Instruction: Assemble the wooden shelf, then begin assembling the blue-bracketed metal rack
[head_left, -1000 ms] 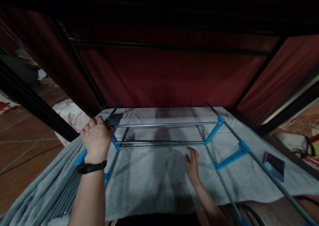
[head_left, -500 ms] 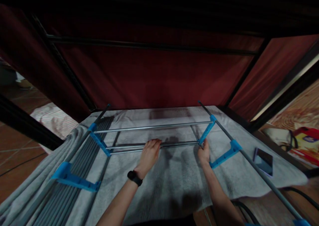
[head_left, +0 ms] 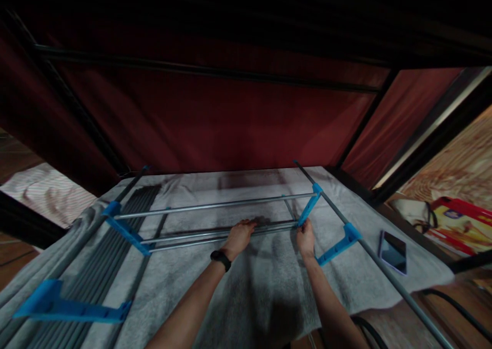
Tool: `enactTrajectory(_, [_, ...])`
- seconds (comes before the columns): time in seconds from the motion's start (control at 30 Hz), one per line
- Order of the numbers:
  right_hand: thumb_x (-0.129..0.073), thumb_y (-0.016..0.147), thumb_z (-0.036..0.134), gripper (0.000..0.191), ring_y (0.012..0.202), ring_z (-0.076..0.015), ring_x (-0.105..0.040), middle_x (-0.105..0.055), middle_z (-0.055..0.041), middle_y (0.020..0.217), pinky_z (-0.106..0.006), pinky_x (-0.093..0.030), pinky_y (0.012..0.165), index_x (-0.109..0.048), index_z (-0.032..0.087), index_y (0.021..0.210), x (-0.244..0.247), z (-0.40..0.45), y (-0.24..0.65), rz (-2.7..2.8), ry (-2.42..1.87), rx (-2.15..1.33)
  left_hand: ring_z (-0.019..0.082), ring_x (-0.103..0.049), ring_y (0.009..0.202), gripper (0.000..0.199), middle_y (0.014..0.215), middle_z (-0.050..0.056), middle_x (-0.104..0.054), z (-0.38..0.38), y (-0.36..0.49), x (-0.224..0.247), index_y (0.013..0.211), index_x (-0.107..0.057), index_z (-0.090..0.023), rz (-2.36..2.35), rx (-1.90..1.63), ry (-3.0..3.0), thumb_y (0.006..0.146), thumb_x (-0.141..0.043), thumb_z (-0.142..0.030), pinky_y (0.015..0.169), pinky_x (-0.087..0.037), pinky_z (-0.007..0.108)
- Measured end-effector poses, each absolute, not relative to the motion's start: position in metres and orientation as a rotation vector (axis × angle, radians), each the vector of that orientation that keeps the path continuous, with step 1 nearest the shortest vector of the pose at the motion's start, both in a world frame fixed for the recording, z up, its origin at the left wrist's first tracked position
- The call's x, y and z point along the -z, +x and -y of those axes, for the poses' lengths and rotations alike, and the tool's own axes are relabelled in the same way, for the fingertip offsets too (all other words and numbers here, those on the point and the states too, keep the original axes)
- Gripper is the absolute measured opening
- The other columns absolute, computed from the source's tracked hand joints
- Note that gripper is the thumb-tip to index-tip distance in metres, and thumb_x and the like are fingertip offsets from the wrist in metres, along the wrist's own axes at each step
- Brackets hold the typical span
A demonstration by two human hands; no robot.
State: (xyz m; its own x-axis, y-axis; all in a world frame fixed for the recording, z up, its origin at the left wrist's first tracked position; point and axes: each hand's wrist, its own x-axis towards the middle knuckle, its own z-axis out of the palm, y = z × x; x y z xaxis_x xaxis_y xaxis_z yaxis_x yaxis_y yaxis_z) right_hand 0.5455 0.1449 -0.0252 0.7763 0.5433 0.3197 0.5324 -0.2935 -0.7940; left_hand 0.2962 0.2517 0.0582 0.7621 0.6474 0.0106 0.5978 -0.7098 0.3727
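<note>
A frame of grey metal tubes joined by blue plastic brackets lies on the grey cloth. My left hand (head_left: 239, 240), with a black watch on the wrist, is closed over the lower crossbars (head_left: 184, 237) near their middle. At their right end, my right hand (head_left: 306, 242) is closed around the lower tip of a blue bracket (head_left: 309, 206); its fingertips are partly hidden. The crossbars' left ends meet another blue bracket (head_left: 128, 232). Above them a single upper crossbar (head_left: 215, 205) spans both brackets. Nearer me is a blue bracket (head_left: 338, 245) on the right tube.
Several loose grey tubes (head_left: 111, 246) lie side by side at the left on the cloth (head_left: 265, 287). A phone (head_left: 392, 251) rests at the right beside the long side tube (head_left: 403, 292). Dark red fabric (head_left: 230, 123) on a black frame closes off the back. A red-yellow package (head_left: 461, 223) sits far right.
The view has shifted, with the left side of the frame appearing closer. My left hand has slid right along the crossbars, nearer my right hand, which stays at the bracket.
</note>
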Motion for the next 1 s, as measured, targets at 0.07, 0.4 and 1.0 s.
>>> enactTrajectory(0.07, [-0.039,0.082,0.032,0.045,0.088,-0.0240,-0.062,-0.066,-0.0105,0.099,-0.034,-0.047,0.079,-0.051,0.017,0.122,0.022,-0.145,0.544,0.793,-1.978,-0.080,0.021,-0.064,0.108,0.037,0.118,0.010,-0.067,-0.254,0.294,-0.059,0.126,-0.064,-0.021,-0.971,-0.227,2.594,0.097,-0.041,-0.018,0.095,-0.048,0.032])
enactTrajectory(0.4, [-0.035,0.089,0.037,0.031,0.077,-0.0243,-0.057,-0.059,-0.0071,0.083,-0.036,-0.040,0.074,-0.052,0.018,0.107,0.003,-0.148,0.545,0.869,-2.066,-0.145,0.018,-0.064,0.105,0.037,0.116,0.008,-0.066,-0.257,0.288,-0.066,0.127,-0.063,-0.023,-0.977,-0.299,2.517,0.098,-0.040,-0.022,0.094,-0.048,0.030])
enactTrajectory(1.0, [-0.037,0.087,0.030,0.028,0.077,-0.0237,-0.057,-0.062,-0.0100,0.086,-0.034,-0.039,0.073,-0.054,0.019,0.106,-0.002,-0.150,0.541,0.925,-2.088,-0.107,0.020,-0.064,0.106,0.038,0.114,0.007,-0.068,-0.261,0.288,-0.070,0.126,-0.065,-0.023,-1.007,-0.263,2.491,0.098,-0.040,-0.023,0.094,-0.047,0.030])
